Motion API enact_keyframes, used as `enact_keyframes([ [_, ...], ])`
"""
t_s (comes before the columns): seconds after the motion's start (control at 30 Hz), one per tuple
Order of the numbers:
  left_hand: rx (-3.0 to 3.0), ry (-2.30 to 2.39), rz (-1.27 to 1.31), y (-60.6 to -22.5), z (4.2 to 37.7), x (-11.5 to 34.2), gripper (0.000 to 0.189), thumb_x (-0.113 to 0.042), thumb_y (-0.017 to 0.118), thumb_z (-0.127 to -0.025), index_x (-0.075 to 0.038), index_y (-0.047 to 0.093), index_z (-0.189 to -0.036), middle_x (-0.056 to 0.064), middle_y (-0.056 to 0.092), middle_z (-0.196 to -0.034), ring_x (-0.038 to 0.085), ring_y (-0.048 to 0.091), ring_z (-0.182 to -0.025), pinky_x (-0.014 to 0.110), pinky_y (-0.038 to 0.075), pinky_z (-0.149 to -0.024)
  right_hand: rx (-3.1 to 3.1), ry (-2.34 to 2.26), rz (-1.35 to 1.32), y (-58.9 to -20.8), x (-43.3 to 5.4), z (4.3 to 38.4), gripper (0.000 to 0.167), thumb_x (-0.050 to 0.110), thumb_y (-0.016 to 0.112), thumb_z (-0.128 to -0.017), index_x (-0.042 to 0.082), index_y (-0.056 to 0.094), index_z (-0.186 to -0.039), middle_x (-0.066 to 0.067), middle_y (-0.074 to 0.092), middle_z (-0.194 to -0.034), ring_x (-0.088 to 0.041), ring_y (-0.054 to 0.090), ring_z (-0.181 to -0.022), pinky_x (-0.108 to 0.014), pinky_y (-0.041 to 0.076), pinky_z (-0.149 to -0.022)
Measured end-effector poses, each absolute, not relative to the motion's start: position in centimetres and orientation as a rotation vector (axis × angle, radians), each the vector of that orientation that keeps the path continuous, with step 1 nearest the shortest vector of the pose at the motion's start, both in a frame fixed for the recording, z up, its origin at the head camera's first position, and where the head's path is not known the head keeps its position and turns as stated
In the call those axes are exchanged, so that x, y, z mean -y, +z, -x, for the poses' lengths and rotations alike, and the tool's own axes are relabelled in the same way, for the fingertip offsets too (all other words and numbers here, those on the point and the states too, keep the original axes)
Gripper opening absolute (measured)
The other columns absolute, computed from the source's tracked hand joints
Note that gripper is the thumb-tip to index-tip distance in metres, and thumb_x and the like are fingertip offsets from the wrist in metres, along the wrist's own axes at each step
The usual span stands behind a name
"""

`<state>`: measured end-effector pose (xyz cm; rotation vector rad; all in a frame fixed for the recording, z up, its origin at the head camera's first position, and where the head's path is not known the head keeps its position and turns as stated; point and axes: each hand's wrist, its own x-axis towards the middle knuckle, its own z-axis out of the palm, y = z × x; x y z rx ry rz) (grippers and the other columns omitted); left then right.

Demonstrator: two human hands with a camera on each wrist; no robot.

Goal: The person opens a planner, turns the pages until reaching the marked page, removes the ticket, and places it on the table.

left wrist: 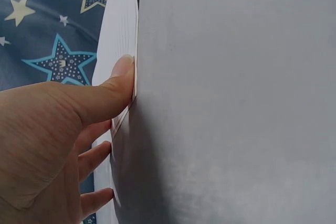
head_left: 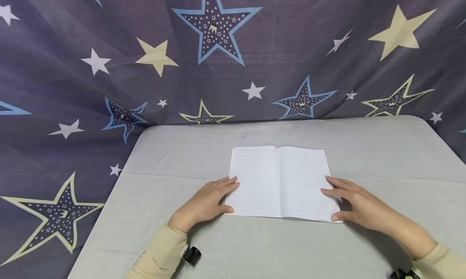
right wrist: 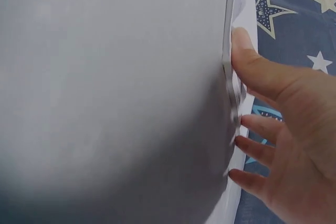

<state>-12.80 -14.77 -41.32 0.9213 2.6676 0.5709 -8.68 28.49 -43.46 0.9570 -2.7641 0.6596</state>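
An open notebook with lined white pages lies flat in the head view, its centre fold running away from the person. At its left edge is the left hand, fingers loosely extended. The left thumb touches the page near the lower left corner, other fingertips further up that side. The right hand mirrors this on the right edge, its fingertips on the page margin. In the right wrist view the right thumb lies against the notebook's corner, with the other fingers spread along the edge.
The notebook rests on a table covered in pale grey cloth. Behind and left of the table hangs a dark curtain printed with stars. Beige sleeves and black wrist straps show at the bottom.
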Motion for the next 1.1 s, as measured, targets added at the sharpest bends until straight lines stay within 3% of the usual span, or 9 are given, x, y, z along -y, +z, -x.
enact_keyframes([
  [0.1,-2.67,0.571,-0.923,-41.3,12.8,14.8,0.071,-0.027,0.076,-0.086,-0.007,0.046,-0.148,0.01,0.036,-0.157,0.031,0.03,-0.145,0.053,0.026,-0.116,2.766,0.62,-0.915,-43.3,-28.1,8.6,0.063,0.033,0.089,-0.066,0.008,0.072,-0.12,-0.021,0.055,-0.137,-0.042,0.052,-0.121,-0.016,0.028,-0.11],
  [0.2,-2.673,0.576,-0.93,-41.4,12.8,14.8,0.071,-0.026,0.076,-0.087,-0.006,0.046,-0.148,0.011,0.036,-0.157,0.032,0.03,-0.145,0.053,0.027,-0.115,2.767,0.574,-0.878,-42.9,-27.5,8.5,0.06,0.034,0.089,-0.067,0.009,0.072,-0.119,-0.019,0.057,-0.136,-0.04,0.055,-0.12,-0.041,0.043,-0.101],
  [0.27,-2.675,0.574,-0.936,-41.5,12.8,14.8,0.071,-0.026,0.076,-0.087,-0.006,0.046,-0.148,0.011,0.036,-0.157,0.033,0.031,-0.145,0.053,0.027,-0.115,2.776,0.548,-0.857,-42.7,-27.3,8.4,0.06,0.035,0.089,-0.069,0.009,0.071,-0.12,-0.02,0.057,-0.135,-0.041,0.056,-0.119,-0.052,0.046,-0.093],
  [0.43,-2.668,0.569,-0.933,-41.7,12.8,14.8,0.071,-0.026,0.075,-0.087,-0.007,0.046,-0.148,0.01,0.036,-0.157,0.033,0.03,-0.145,0.053,0.026,-0.116,2.847,0.519,-0.73,-42.2,-27.0,7.8,0.077,0.039,0.087,-0.071,0.005,0.059,-0.135,-0.027,0.053,-0.138,-0.048,0.055,-0.118,-0.062,0.046,-0.09],
  [0.67,-2.673,0.574,-0.927,-41.8,12.8,14.9,0.071,-0.026,0.076,-0.087,-0.008,0.046,-0.148,0.01,0.036,-0.157,0.033,0.03,-0.145,0.054,0.026,-0.116,2.844,0.672,-0.548,-41.1,-25.7,7.6,0.104,0.04,0.085,-0.076,0.0,0.029,-0.154,-0.028,0.046,-0.144,-0.051,0.05,-0.122,-0.064,0.043,-0.093],
  [0.97,-2.671,0.576,-0.928,-41.7,12.7,14.9,0.071,-0.026,0.075,-0.087,-0.007,0.045,-0.149,0.01,0.035,-0.158,0.032,0.029,-0.145,0.053,0.025,-0.116,2.839,0.905,-0.575,-39.7,-22.8,7.8,0.093,0.035,0.081,-0.082,0.01,0.03,-0.156,-0.021,0.044,-0.149,-0.045,0.046,-0.13,-0.061,0.041,-0.099],
  [1.1,-2.668,0.576,-0.93,-41.7,12.7,14.9,0.071,-0.027,0.074,-0.088,-0.007,0.044,-0.149,0.01,0.034,-0.158,0.033,0.029,-0.145,0.053,0.025,-0.116,2.713,0.962,-0.655,-39.5,-21.6,8.1,0.092,0.022,0.083,-0.081,0.011,0.031,-0.156,-0.016,0.042,-0.152,-0.037,0.048,-0.131,-0.03,0.036,-0.111],
])
